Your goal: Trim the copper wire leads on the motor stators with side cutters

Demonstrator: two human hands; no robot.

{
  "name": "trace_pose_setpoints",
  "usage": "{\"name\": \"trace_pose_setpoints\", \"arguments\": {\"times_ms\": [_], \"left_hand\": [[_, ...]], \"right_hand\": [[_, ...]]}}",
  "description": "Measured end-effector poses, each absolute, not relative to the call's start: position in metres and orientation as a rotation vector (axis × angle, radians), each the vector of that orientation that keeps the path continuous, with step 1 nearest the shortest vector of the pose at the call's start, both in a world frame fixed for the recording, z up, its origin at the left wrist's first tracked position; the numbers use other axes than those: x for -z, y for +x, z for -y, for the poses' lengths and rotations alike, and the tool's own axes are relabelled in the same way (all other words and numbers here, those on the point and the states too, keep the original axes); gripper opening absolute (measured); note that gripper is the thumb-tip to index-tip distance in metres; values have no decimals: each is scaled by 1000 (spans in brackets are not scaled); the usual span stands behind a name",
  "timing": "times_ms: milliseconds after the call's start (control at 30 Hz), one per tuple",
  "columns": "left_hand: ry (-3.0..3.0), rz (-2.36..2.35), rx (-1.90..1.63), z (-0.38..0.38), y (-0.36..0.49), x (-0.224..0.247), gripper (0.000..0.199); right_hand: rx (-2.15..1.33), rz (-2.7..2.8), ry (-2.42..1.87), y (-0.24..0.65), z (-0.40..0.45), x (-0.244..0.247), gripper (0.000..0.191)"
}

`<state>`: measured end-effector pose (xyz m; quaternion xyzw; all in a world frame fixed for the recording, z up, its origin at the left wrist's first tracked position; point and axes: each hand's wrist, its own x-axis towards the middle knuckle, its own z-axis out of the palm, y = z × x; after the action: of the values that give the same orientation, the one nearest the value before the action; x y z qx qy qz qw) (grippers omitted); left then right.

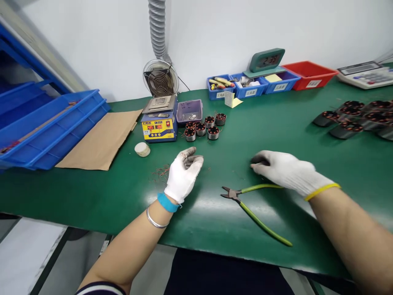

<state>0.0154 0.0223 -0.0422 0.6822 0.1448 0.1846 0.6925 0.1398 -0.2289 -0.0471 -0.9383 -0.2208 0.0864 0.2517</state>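
Note:
My left hand (pixel 184 170), in a white glove with darkened fingertips, hovers beside a small heap of copper wire scraps (pixel 161 172). Its fingers are loosely bent and apart, and nothing shows between them. On the right, my right hand (pixel 274 166), gloved with a yellow cuff, is low over the table with thumb and fingers drawn together. Whatever may be between those fingertips is too small to make out. Diagonal cutters (pixel 231 193) with green handles lie spread on the table, one handle end passing under my right hand.
Several copper-wound stators (pixel 200 129) stand by a purple tray (pixel 189 102) and a blue-yellow solder pot unit (pixel 159 123). A round pale sponge (pixel 142 149) lies nearby. More stators (pixel 350 129) are at right. Blue bins (pixel 250 91) and a red bin (pixel 310 76) line the wall.

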Motion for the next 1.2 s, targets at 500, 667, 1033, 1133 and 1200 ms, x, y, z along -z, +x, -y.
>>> {"name": "trace_pose_setpoints", "arguments": {"times_ms": [500,667,1033,1133,1200], "left_hand": [[2206,-86,-325,-15,10,47,38],[2395,-58,-197,-14,9,43,46],[2416,-53,-79,-9,6,34,52],[2388,-137,-151,-10,6,32,61],[2370,-160,-187,-9,5,30,69]], "right_hand": [[2,764,-2813,176,97,24,61],[-138,619,-2921,188,93,18,46],[-281,411,-2865,166,159,-7,49],[-227,472,-2747,147,166,0,30],[-211,555,-2625,132,170,9,19]]}}
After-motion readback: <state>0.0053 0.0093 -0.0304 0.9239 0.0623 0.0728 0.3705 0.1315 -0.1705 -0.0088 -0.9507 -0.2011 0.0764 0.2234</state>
